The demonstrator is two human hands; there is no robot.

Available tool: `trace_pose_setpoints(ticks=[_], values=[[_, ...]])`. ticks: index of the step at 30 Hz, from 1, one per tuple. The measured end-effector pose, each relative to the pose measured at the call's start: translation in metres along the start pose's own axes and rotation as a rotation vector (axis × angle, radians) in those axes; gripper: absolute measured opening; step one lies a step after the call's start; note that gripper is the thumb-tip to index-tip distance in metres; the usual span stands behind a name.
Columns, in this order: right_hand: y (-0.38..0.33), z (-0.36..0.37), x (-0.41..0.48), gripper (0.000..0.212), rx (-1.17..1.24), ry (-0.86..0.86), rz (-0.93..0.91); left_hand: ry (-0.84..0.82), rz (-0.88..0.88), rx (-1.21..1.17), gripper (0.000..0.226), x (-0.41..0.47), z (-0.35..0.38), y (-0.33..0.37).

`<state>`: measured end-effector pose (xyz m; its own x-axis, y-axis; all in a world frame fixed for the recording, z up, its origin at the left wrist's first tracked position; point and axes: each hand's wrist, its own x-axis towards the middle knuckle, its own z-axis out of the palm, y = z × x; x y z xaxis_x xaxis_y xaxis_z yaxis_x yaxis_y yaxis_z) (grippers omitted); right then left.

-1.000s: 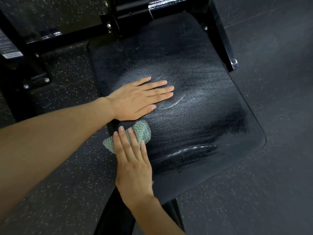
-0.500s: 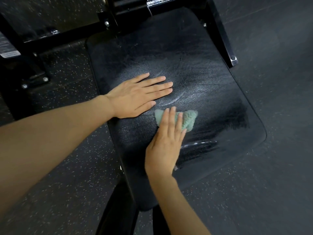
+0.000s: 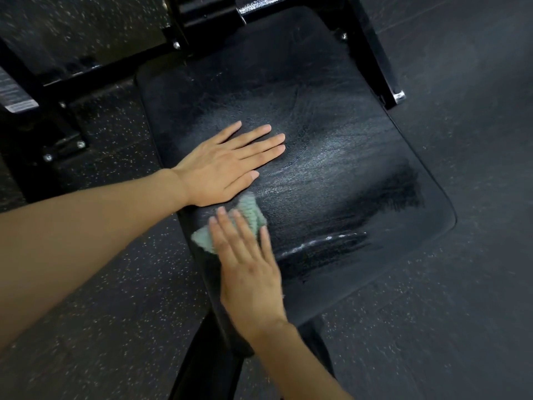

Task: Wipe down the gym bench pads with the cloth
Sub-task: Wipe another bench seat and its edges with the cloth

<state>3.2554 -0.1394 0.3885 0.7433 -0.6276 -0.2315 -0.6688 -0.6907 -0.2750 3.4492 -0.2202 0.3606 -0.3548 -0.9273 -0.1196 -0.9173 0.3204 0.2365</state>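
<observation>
A black padded bench seat (image 3: pixel 331 145) fills the middle of the view, its surface streaked with wet sheen. My left hand (image 3: pixel 225 163) lies flat on the pad's left part, fingers straight and spread. My right hand (image 3: pixel 248 261) presses a small pale green cloth (image 3: pixel 251 215) onto the pad near its left front edge, fingers straight on top of it. The cloth sticks out beyond my fingertips and to their left. A wet line (image 3: pixel 323 241) shows to the right of my right hand.
The black steel bench frame (image 3: pixel 207 13) runs behind the pad, with a bolted foot (image 3: pixel 398 95) at the right and a bolted bracket (image 3: pixel 63 145) at the left. Dark speckled rubber floor (image 3: pixel 461 284) surrounds the bench. A black support (image 3: pixel 207 365) runs beneath the pad's front.
My right hand slid the cloth right across the pad, then back left toward the left front edge. My left hand stayed flat in place.
</observation>
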Motion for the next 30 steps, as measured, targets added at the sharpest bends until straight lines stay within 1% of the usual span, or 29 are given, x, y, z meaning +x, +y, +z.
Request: trace_pose_setpoints(ticks=[5, 9, 12, 16, 18, 20, 24, 28, 30], values=[[0.082, -0.020, -0.016, 0.073, 0.045, 0.104, 0.135, -0.001, -0.049, 0.013, 0.058, -0.001, 0.002, 0.011], [0.129, -0.033, -0.016, 0.061, 0.048, 0.128, 0.237, 0.001, -0.060, -0.001, 0.058, 0.000, 0.003, 0.019], [0.128, -0.030, -0.013, 0.061, 0.074, 0.180, 0.321, 0.010, -0.062, 0.012, 0.058, 0.001, 0.005, 0.023], [0.093, -0.017, -0.011, 0.059, 0.132, 0.236, 0.424, 0.024, -0.061, 0.020, 0.058, 0.003, 0.005, 0.030], [0.072, -0.012, -0.017, 0.065, 0.131, 0.212, 0.385, 0.025, -0.061, 0.019, 0.059, 0.004, 0.005, 0.032], [0.048, -0.007, -0.027, 0.071, 0.125, 0.172, 0.295, 0.023, -0.063, 0.024, 0.059, 0.005, 0.006, 0.035], [0.018, -0.001, -0.043, 0.070, 0.050, 0.055, 0.082, 0.017, -0.075, 0.029, 0.059, 0.007, 0.007, 0.041], [0.041, -0.006, -0.047, 0.070, 0.017, -0.025, -0.083, 0.022, -0.075, 0.033, 0.059, 0.010, 0.008, 0.049], [0.060, -0.012, -0.046, 0.072, 0.006, -0.019, -0.094, 0.024, -0.080, 0.034, 0.059, 0.011, 0.009, 0.055]])
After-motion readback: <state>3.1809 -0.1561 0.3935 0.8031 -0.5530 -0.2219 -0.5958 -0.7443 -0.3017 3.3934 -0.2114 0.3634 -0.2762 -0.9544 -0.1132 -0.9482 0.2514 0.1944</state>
